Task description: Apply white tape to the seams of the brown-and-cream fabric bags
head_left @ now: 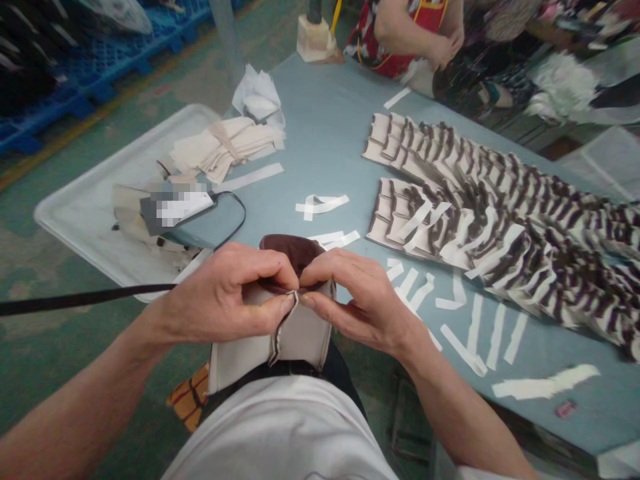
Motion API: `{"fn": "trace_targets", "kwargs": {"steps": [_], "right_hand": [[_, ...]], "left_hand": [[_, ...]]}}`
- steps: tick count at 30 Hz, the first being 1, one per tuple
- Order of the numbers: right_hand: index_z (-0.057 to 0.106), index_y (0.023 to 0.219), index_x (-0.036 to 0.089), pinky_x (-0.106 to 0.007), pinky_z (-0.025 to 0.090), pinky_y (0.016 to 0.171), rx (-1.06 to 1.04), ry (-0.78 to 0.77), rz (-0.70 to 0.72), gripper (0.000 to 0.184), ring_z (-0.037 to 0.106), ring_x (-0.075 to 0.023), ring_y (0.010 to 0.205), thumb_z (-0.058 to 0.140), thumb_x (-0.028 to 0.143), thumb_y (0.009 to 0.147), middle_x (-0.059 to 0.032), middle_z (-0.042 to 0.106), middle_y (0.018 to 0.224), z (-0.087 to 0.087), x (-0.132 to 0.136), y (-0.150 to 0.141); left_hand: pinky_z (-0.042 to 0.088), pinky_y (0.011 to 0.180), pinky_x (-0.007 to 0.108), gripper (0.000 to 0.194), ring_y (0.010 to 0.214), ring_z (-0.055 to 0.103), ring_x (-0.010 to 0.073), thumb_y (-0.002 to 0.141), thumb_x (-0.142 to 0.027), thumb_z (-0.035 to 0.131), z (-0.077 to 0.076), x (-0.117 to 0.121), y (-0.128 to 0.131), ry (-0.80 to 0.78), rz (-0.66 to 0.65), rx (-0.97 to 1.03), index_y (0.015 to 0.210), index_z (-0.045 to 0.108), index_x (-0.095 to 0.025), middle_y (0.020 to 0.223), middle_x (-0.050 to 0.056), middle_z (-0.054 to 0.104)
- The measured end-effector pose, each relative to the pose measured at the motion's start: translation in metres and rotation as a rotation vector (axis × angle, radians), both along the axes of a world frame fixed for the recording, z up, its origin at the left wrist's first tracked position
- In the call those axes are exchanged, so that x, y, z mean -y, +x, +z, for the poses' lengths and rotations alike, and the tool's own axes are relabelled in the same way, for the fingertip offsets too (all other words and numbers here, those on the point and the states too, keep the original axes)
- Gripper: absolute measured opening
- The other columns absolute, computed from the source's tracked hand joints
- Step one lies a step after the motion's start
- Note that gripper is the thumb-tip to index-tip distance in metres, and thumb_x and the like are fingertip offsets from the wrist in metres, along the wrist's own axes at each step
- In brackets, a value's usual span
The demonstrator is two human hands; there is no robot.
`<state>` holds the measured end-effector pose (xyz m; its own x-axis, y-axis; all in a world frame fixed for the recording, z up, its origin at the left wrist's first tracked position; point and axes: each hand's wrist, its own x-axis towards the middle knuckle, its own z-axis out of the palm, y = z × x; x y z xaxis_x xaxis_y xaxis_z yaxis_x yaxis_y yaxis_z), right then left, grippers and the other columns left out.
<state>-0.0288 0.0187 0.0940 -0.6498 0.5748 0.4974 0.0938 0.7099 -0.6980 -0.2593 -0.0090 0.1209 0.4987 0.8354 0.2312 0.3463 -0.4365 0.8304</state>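
Observation:
A cream piece with a dark brown top, perhaps a stitched fabric or leather part, rests upright against my lap. My left hand pinches its upper edge from the left, thumb and forefinger closed at a dark-edged seam. From the right, my right hand pinches the same edge, its thumb almost touching the left thumb. Below the thumbs the seam runs down the piece's front. A brown flap rises behind my fingers. Whatever lies right between the fingertips is hidden.
Two long rows of similar cream-and-brown pieces cover the table's right side. White strips lie scattered nearby. At left, a white tray sits beside a tied cream bundle. A dark strap crosses the left. Another person's hands are across the table.

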Motion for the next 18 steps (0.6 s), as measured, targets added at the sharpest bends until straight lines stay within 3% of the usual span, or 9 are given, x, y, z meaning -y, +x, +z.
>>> {"fn": "trace_targets", "kwargs": {"steps": [11, 15, 18], "right_hand": [[0.072, 0.104, 0.020, -0.032, 0.065, 0.085, 0.117, 0.273, -0.067, 0.014, 0.081, -0.0187, 0.092, 0.061, 0.013, 0.110, -0.0062, 0.085, 0.097, 0.003, -0.006, -0.003], [0.071, 0.098, 0.017, -0.031, 0.061, 0.080, 0.195, 0.400, -0.119, 0.020, 0.078, -0.0184, 0.085, 0.057, 0.009, 0.109, -0.0057, 0.084, 0.090, 0.002, -0.008, -0.005], [0.068, 0.090, 0.019, -0.029, 0.054, 0.069, 0.194, 0.373, -0.123, 0.024, 0.070, -0.0159, 0.073, 0.054, 0.005, 0.104, -0.0027, 0.078, 0.078, 0.001, -0.012, -0.008]], "left_hand": [[0.044, 0.054, 0.017, 0.014, 0.056, 0.055, 0.0086, 0.088, -0.016, 0.060, -0.012, -0.007, -0.005, -0.159, 0.037, 0.033, 0.075, 0.067, -0.017, 0.065, -0.005, 0.063], [0.042, 0.052, 0.017, 0.013, 0.055, 0.053, 0.0086, 0.087, -0.016, 0.061, -0.015, -0.008, -0.007, -0.169, 0.047, 0.036, 0.075, 0.066, -0.017, 0.064, -0.005, 0.062], [0.041, 0.051, 0.017, 0.013, 0.055, 0.052, 0.0085, 0.087, -0.016, 0.062, -0.015, -0.009, -0.007, -0.185, 0.045, 0.036, 0.076, 0.067, -0.018, 0.063, -0.005, 0.062]]}}
